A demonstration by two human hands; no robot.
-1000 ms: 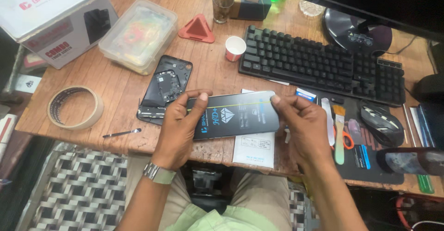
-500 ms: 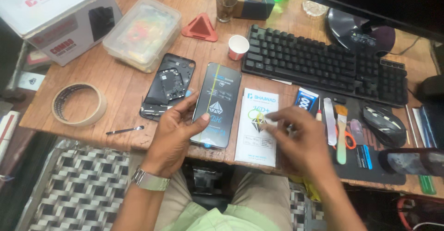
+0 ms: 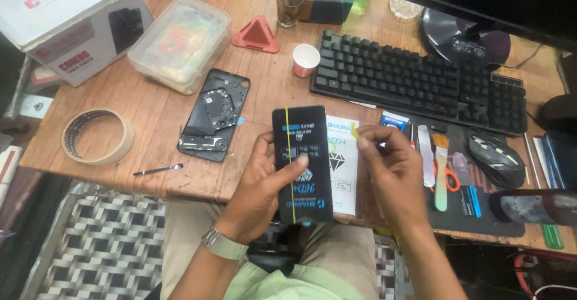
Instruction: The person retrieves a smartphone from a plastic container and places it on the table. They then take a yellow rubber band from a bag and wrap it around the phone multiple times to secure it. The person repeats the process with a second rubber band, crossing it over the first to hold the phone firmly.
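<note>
My left hand (image 3: 261, 189) grips a black phone-shaped panel (image 3: 300, 162) covered by a printed protective film, held upright over the desk's front edge with the thumb across its face. My right hand (image 3: 390, 168) is just to its right, thumb and forefinger pinched on a small yellow pull tab (image 3: 354, 131). Under both hands lies a white printed card (image 3: 342, 159). An opened phone body (image 3: 214, 115) with its insides showing lies on the wooden desk (image 3: 180, 174) to the left.
Roll of tape (image 3: 98, 136) and thin metal tool (image 3: 158, 169) at the left. Clear plastic box (image 3: 180, 42), white carton (image 3: 69, 21), red triangular stand (image 3: 257, 34), paper cup (image 3: 305, 59) and glass behind. Black keyboard (image 3: 415, 84), mouse (image 3: 494, 159), brush and scissors on the right.
The black panel has turned from lying sideways between both hands to upright in my left hand. My right hand let go of it and now pinches the yellow tab.
</note>
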